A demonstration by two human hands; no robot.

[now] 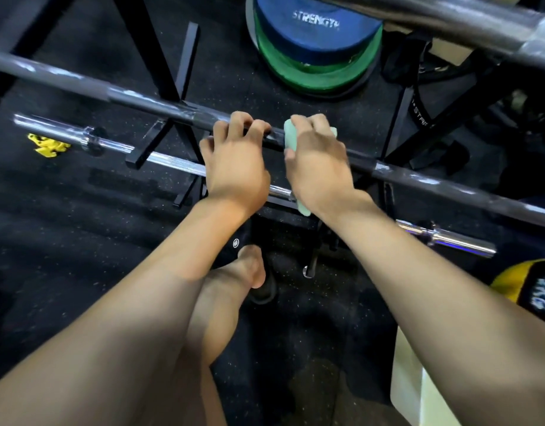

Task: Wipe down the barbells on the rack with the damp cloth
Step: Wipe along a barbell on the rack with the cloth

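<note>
A: Where is the cloth found?

B: The pale green cloth [296, 139] is wrapped over the dark barbell [142, 101], which runs from upper left to lower right across the view. It is pressed there by the right hand [319, 162], palm down, fingers curled over the far side of the bar; one end of the cloth is seen hanging below the wrist.

A: And the other hand?

B: The bar is gripped bare by the left hand [236, 162], just beside the right, knuckles up, fingers hooked over the top. Both forearms are stretched forward and nearly straight.

A: What is seen around them?

B: A chrome barbell [80, 138] is held lower on the black rack [160, 139]. Blue and green plates [317, 47] are stacked beyond, on the speckled black floor [65, 241].
</note>
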